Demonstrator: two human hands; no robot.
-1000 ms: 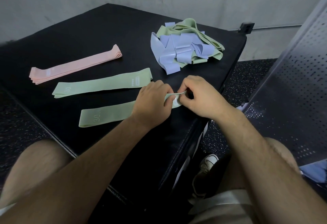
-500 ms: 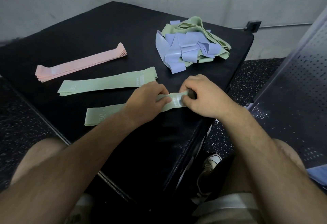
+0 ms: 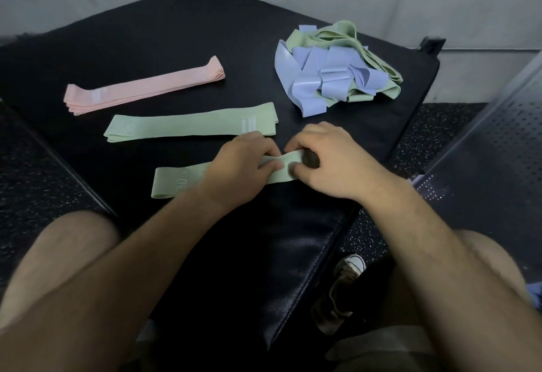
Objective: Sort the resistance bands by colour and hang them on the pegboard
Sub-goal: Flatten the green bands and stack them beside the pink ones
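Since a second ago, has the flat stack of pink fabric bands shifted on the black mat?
No. The pink band stack still lies parallel beside the flat green band.

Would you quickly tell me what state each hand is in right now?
Left hand: gripping the nearest green resistance band near its right end.
Right hand: pinching the right end of the same band.

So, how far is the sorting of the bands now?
Done: the pink bands lie stacked, the far green band flat beside them. In hand: left hand and right hand pinch the near green band. Left: the blue-and-green pile is unsorted, and no band shows on the perforated panel.
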